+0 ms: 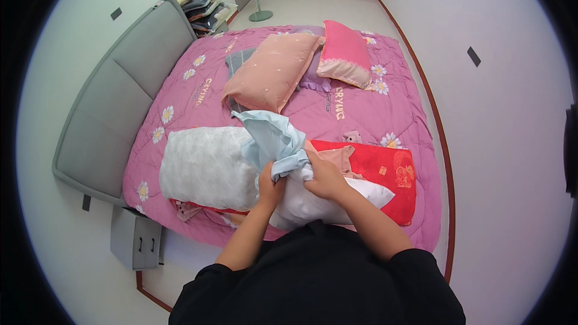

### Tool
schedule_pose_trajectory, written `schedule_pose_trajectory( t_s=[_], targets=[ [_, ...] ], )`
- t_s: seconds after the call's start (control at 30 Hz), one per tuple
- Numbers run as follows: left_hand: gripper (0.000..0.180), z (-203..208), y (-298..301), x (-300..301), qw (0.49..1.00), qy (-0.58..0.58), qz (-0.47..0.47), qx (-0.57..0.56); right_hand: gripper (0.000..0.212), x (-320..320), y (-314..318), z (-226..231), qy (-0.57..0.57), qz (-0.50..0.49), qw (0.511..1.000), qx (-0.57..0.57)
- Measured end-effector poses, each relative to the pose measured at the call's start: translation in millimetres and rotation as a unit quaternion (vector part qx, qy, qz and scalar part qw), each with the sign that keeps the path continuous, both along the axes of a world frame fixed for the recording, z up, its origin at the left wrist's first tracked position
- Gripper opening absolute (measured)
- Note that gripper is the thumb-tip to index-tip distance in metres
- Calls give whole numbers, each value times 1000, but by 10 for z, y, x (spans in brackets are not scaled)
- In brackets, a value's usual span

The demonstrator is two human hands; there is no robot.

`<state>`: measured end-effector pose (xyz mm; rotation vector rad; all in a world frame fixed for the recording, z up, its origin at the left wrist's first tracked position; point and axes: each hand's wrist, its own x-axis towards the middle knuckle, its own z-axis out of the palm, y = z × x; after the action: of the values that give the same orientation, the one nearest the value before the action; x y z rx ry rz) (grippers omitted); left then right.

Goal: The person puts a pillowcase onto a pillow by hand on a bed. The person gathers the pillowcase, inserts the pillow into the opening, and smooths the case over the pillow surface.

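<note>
1. Grey bedside cabinet [137, 238], two handles: eight o'clock, taking the light blue cloth [268, 132] as dial centre and the person at six.
2. Grey padded headboard [123, 93]: ten o'clock.
3. White bundle [205, 159], plump: nine o'clock, on the pink quilt [186, 99].
4. Stack of folded fabrics [208, 9]: eleven o'clock.
5. Light blue cloth: dial centre, bunched between both hands, upper end flaring towards eleven.
6. Left hand [272, 185]: fingers grasping the cloth, tips hidden from me.
7. Peach pillow [274, 72]: twelve o'clock.
8. White pillow [301, 203]: five o'clock, partly under the forearms.
9. Right hand [323, 176]: fingers clenched on the cloth; whether they catch white fabric too, I cannot tell.
10. Bright pink pillow [346, 48]: one o'clock.
11. Red bedding [385, 171]: between three and four.
</note>
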<state>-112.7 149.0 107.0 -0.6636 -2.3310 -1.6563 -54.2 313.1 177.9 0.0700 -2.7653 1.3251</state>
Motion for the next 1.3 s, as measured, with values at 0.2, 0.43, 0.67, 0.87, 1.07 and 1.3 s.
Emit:
schedule_pose_trajectory(
  t_s=[0.2,0.43,0.67,0.87,1.07,1.3],
  targets=[
    [18,-430,28,75,999,29,-5,46,82,121,-62,198,-1,71,988,134],
    [46,-238,-173,342,993,-70,80,-58,94,315,-290,-704,-67,146,975,154],
    [46,-282,-296,430,961,96,79,-246,76,359,-415,-996,71,143,986,53],
    [28,-353,-348,543,961,-31,99,-257,48,441,-419,-1066,10,140,990,-1],
    [26,-258,-339,707,946,-136,121,-269,34,410,-473,-1180,-8,220,975,-3],
    [39,-527,-499,911,957,-277,54,-64,34,328,-441,-1307,-76,353,932,39]
  ],
)
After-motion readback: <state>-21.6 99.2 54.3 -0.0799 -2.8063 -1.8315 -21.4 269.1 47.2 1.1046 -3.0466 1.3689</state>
